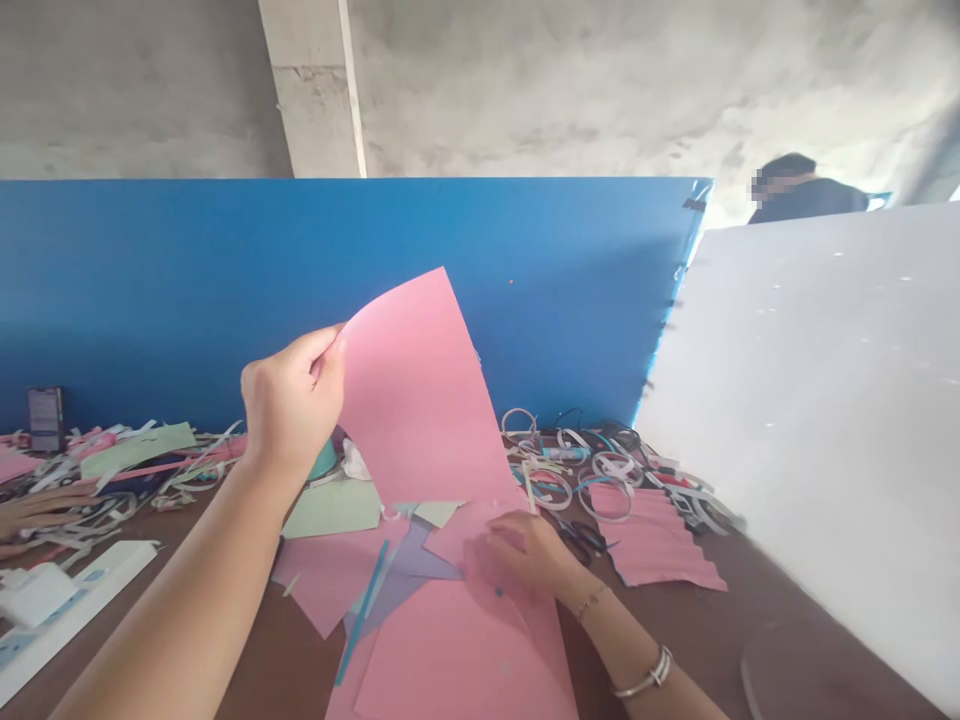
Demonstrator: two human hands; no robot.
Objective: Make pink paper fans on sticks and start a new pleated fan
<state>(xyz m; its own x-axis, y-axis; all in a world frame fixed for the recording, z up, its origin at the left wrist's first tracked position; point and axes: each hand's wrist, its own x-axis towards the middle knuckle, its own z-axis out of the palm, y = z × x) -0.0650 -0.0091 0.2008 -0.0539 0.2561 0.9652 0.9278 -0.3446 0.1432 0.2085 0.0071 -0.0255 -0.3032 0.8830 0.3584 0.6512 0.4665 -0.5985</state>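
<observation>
My left hand [296, 405] is raised and closed, pinching a pink sheet of paper [424, 390] by its left edge between thumb and fingers. The sheet hangs upright and slightly curved in front of the blue board. Lower and to the right, my right hand [534, 550] is over other pink paper [465, 650] on the table. Its fingers are bent and smeared by motion, so their grip is unclear. Purple paper [424, 550], pale green paper [334, 508] and a narrow blue strip [363, 612] lie around that pile. Dark-handled scissors [583, 540] rest just beyond my right hand.
A blue partition [187, 290] and a white panel [825, 400] border the table [637, 660]. Paper loops [607, 490] and pleated pink paper [656, 535] lie right. Left are a power strip [97, 600], a phone [46, 418] and another person's hand [52, 510]. A person [814, 195] is behind the panel.
</observation>
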